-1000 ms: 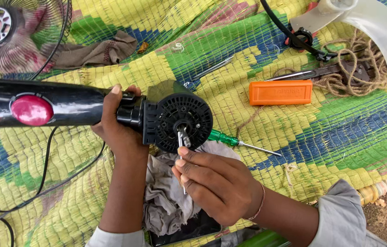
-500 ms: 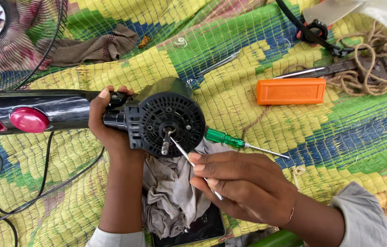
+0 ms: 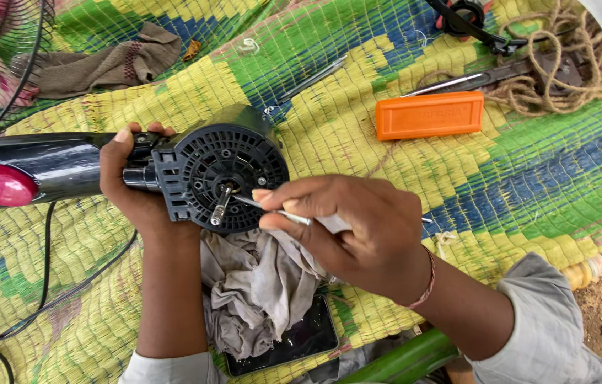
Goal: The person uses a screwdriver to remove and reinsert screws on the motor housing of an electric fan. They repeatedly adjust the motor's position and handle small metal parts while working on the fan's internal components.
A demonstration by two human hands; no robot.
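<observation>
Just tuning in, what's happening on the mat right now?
A person sits over a woven yellow, green and blue mat. The left hand grips the neck of a black fan motor housing, turned so its shaft faces up. The right hand holds a thin metal tool, its tip by the shaft. A grey rag lies beneath, an orange case further off.

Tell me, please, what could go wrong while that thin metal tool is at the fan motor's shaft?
The thin metal tool could slip off the round black motor housing and jab the left hand gripping the neck beside it. The right hand pinches the tool lightly, so it may twist. Any freed small part could vanish into the crumpled grey rag below.
</observation>
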